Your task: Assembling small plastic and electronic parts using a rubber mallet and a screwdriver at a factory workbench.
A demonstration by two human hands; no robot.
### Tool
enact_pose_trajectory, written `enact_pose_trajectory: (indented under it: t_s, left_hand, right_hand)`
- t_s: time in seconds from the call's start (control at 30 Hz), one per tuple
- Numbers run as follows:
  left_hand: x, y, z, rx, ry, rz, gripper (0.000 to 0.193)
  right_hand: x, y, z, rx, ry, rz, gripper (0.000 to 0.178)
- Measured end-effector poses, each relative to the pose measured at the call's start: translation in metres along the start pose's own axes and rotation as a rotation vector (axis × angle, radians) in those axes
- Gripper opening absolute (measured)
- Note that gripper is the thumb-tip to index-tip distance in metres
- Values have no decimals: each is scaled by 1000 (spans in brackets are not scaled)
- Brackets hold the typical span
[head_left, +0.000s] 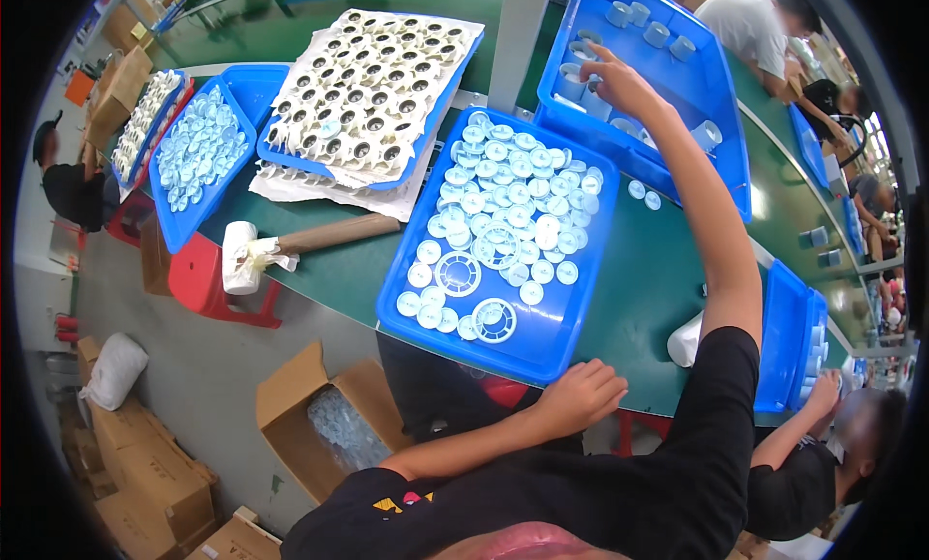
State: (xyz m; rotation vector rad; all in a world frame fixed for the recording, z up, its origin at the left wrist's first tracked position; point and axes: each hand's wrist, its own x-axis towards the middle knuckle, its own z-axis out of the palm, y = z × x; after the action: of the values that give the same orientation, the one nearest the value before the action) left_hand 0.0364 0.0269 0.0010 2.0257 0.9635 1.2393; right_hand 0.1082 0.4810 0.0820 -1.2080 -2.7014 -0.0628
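Observation:
My right hand (619, 84) reaches over the far blue bin (668, 86), thumb and fingers apart, beside several pale cylindrical cups (569, 80). Nothing shows held in it. At the table's near edge my left hand (584, 397) rests with its fingers curled, just off the corner of a shallow blue tray (542, 352); no object can be seen in it. A heap of small pale-blue round discs (518, 187) covers much of that tray. Among them lie a few larger spoked rings (457, 273) near its front.
Left of the tray lie a wooden-handled mallet (334, 234) with a wrapped white head and stacked moulded trays (368, 95) of dark-centred parts. Another blue bin (203, 153) holds pale discs. A white cup (685, 341) sits by my right arm. A metal post (520, 47) rises behind.

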Motion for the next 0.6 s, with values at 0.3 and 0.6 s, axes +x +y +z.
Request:
enact_pose_trajectory:
  t_s: [0.3,0.6]
  left_hand:
    - [5,1,-1,16,43,22,12]
    - [5,2,-1,54,69,55,15]
  right_hand:
    - [49,12,-17,2,-367,140,35]
    - [19,10,-13,122,-151,165,26]
